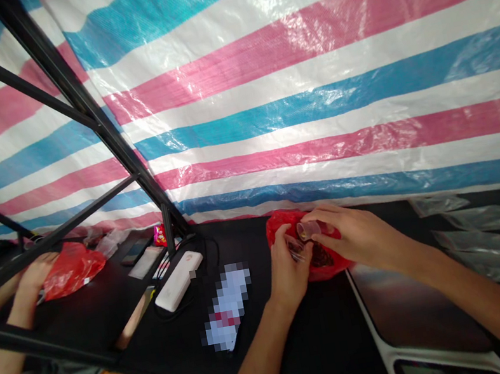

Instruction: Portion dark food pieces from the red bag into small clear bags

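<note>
A red plastic bag [280, 223] lies open on the black table by the striped sheet, with a heap of small brown and dark pieces [323, 256] inside, too small to name. My right hand [352, 230] pinches a small translucent cup [308, 230], tilted over the bag's mouth. Just left of it, my left hand [289, 273] is closed at the bag's near side, its fingers curled around a clear plastic piece [296, 249] whose kind I cannot make out. Part of the bag is hidden behind both hands.
A scale [416, 306] with a metal plate sits under my right forearm. Flat clear bags [492, 241] lie at right. Left are a white power bank [179, 281], a blurred-out phone [228, 310] and a black frame [122, 151]. Beyond it, another person's hand [42, 272] touches a red bag [73, 268].
</note>
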`<state>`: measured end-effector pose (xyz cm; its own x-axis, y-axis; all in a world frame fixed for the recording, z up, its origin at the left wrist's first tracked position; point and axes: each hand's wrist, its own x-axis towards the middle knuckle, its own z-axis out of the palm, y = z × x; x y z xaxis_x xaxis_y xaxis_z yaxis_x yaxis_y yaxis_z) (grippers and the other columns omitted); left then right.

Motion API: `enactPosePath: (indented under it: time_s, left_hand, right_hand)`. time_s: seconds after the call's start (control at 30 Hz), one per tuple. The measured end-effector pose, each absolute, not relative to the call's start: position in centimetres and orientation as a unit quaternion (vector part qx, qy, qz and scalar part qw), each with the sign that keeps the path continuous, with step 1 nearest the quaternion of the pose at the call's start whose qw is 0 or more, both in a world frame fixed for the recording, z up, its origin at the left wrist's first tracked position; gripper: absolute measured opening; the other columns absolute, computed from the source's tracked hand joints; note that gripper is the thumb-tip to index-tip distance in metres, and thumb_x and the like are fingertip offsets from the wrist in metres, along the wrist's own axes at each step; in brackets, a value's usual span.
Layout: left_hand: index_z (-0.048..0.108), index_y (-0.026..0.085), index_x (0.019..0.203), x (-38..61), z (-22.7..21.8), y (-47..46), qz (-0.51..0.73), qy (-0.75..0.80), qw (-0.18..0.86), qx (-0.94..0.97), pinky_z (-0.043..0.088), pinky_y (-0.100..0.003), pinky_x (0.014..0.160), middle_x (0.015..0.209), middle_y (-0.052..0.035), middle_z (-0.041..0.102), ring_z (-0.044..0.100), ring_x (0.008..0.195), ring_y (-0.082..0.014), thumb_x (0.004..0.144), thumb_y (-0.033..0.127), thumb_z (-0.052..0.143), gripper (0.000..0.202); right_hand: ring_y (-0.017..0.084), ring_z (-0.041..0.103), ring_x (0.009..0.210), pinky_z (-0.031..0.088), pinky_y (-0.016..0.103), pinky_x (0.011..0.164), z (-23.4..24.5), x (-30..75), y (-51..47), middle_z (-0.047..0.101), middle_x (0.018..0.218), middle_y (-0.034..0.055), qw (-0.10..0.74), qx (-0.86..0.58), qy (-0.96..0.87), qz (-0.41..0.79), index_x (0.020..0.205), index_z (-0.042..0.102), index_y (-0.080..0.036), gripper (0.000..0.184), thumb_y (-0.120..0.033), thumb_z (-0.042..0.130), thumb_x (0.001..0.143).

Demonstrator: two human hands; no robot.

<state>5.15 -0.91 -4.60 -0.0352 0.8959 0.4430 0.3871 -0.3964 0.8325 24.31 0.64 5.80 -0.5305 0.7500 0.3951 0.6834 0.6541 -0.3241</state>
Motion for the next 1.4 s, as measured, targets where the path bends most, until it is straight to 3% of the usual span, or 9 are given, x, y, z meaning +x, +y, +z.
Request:
enactPosePath:
  time_s: [0.13,0.27,0.37,0.6,0.7,0.83,1.07,1.23,1.4]
  left_hand:
    - [0.048,0.024,0.141,5.1,-4.4,-1.0,0.541,0.495,0.222,0.643,0.052,-0.032,0.086,0.100,-0.0033,0.066,0.065,0.091,-0.0185,0.098,0.031,0.068,0.048]
    - [0.046,0.024,0.142,5.0,-3.9,-1.2,0.585,0.484,0.155,0.633,0.053,-0.033,0.087,0.100,-0.0035,0.065,0.066,0.090,-0.0182,0.100,0.029,0.064,0.046]
    - [0.047,0.022,0.144,4.9,-3.9,-1.2,0.613,0.485,0.137,0.609,0.054,-0.033,0.086,0.105,-0.0059,0.065,0.066,0.090,-0.0189,0.098,0.031,0.067,0.051]
    - [0.043,0.026,0.148,4.8,-5.0,-1.3,0.609,0.463,0.207,0.610,0.052,-0.035,0.092,0.113,-0.0047,0.062,0.063,0.097,-0.0193,0.085,0.017,0.071,0.069]
    - [0.042,0.027,0.148,4.9,-5.0,-1.4,0.600,0.457,0.225,0.617,0.052,-0.035,0.092,0.114,-0.0036,0.061,0.062,0.098,-0.0187,0.079,0.011,0.070,0.076]
    - [0.040,0.025,0.149,5.0,-4.7,-1.5,0.587,0.449,0.221,0.637,0.054,-0.034,0.090,0.112,-0.0040,0.061,0.062,0.097,-0.0187,0.083,0.014,0.069,0.073]
    - [0.040,0.026,0.149,5.0,-4.8,-1.6,0.565,0.434,0.207,0.670,0.055,-0.038,0.091,0.122,-0.0083,0.059,0.062,0.100,-0.0207,0.084,0.012,0.067,0.072]
    - [0.033,0.027,0.151,5.4,-3.9,-2.0,0.560,0.442,0.246,0.656,0.056,-0.042,0.097,0.124,-0.0096,0.063,0.067,0.105,-0.0226,0.092,0.021,0.069,0.069]
    - [0.028,0.026,0.153,5.1,-3.2,-2.7,0.541,0.387,0.232,0.710,0.054,-0.045,0.102,0.134,-0.0125,0.058,0.064,0.116,-0.0270,0.087,0.031,0.079,0.084]
  right_hand:
    - [0.030,0.073,0.112,0.056,0.048,0.102,5.4,24.9,1.2,0.073,0.131,0.0082,0.243,-0.444,-0.860,0.063,0.125,0.070,-0.028,0.027,-0.036,0.055,0.104]
    - [0.033,0.073,0.114,0.057,0.050,0.098,4.9,24.6,1.2,0.070,0.137,0.0110,0.224,-0.453,-0.861,0.064,0.133,0.066,-0.025,0.034,-0.031,0.059,0.101]
    - [0.030,0.070,0.117,0.055,0.045,0.099,5.3,23.8,0.5,0.066,0.140,0.0101,0.258,-0.403,-0.874,0.084,0.139,0.061,-0.027,0.036,-0.029,0.057,0.103]
    - [0.023,0.069,0.100,0.051,0.035,0.088,5.6,21.5,-1.9,0.072,0.107,0.0030,0.226,-0.315,-0.914,0.122,0.103,0.069,-0.025,0.006,-0.024,0.063,0.101]
    - [0.021,0.069,0.093,0.049,0.033,0.083,5.2,21.4,-1.8,0.072,0.100,0.0019,0.241,-0.325,-0.908,0.114,0.096,0.068,-0.024,0.010,-0.018,0.061,0.100]
    - [0.020,0.069,0.091,0.048,0.031,0.081,5.3,21.8,-1.3,0.073,0.101,0.0014,0.270,-0.333,-0.897,0.106,0.100,0.071,-0.025,0.012,-0.017,0.062,0.099]
    - [0.021,0.070,0.095,0.052,0.032,0.080,5.4,22.1,-1.5,0.072,0.103,0.0044,0.205,-0.319,-0.921,0.094,0.098,0.075,-0.026,0.022,-0.023,0.054,0.104]
    - [0.023,0.071,0.096,0.055,0.037,0.088,6.2,22.7,-1.3,0.074,0.108,0.0057,0.257,-0.349,-0.895,0.107,0.102,0.074,-0.026,0.025,-0.028,0.050,0.107]
    - [0.024,0.072,0.098,0.056,0.036,0.090,7.3,26.2,-1.4,0.077,0.108,0.0043,0.344,-0.385,-0.835,0.191,0.107,0.073,-0.027,0.022,-0.038,0.055,0.106]
